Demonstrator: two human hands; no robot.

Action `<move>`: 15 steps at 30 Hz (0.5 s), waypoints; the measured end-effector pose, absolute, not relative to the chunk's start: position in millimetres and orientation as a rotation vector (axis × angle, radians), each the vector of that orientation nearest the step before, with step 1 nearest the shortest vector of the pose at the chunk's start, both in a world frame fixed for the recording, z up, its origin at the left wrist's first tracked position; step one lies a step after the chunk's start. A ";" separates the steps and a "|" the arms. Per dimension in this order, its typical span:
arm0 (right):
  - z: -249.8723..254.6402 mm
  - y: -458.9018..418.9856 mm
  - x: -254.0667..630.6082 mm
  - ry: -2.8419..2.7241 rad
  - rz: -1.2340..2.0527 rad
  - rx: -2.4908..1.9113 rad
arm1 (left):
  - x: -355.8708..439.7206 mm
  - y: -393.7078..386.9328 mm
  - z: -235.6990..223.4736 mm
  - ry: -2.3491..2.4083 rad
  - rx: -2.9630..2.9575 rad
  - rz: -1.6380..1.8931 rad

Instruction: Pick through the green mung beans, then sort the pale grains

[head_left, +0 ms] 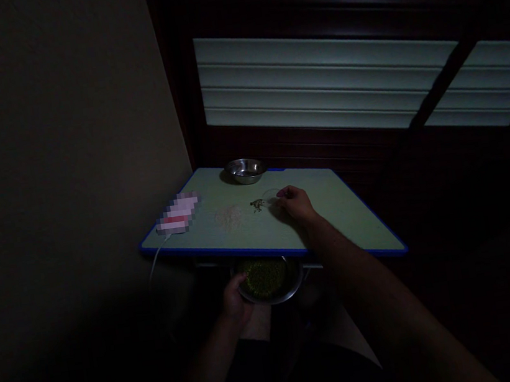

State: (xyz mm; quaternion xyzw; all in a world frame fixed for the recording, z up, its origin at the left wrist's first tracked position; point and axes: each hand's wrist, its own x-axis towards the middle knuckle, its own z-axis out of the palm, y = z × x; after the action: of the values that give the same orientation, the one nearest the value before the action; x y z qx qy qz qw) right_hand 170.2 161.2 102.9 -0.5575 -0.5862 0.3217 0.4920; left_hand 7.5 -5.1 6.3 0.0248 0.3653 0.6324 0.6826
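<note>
My left hand [236,300] grips the left rim of a metal bowl [284,298], held just below the table's front edge. Inside it lie small green grains [264,277] that look like mung beans. Over the table, my right hand [297,204] pinches a clear, round, thin piece [271,196], perhaps a plastic lid or shallow dish; its exact kind is hard to make out in the dim light. Close to its left edge is a small heap of dark bits [257,204]. Farther left, a pale scatter of grains [229,218] is spread on the tabletop.
A second metal bowl [246,171] stands at the back of the light green, blue-edged table [348,222]. On the left lies a blurred-out pinkish object [179,213], with a white cable [154,264] hanging over the edge. A wall and dark panelling with pale slats enclose the table.
</note>
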 end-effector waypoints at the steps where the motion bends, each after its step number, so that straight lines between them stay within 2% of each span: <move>1: 101.1 160.2 170.3 -1.434 0.775 -1.323 | 7.2 -5.1 6.6 0.823 0.054 1.421; 15: 85.4 163.9 168.3 -1.639 0.617 -1.288 | 3.3 -5.3 5.5 0.816 0.083 1.437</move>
State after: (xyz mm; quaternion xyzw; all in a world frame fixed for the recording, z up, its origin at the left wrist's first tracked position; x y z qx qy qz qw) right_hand 168.3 163.9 85.4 -0.5244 -0.6675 0.2512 0.4651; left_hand 3.3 -5.3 5.5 0.0370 0.3628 0.6394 0.6769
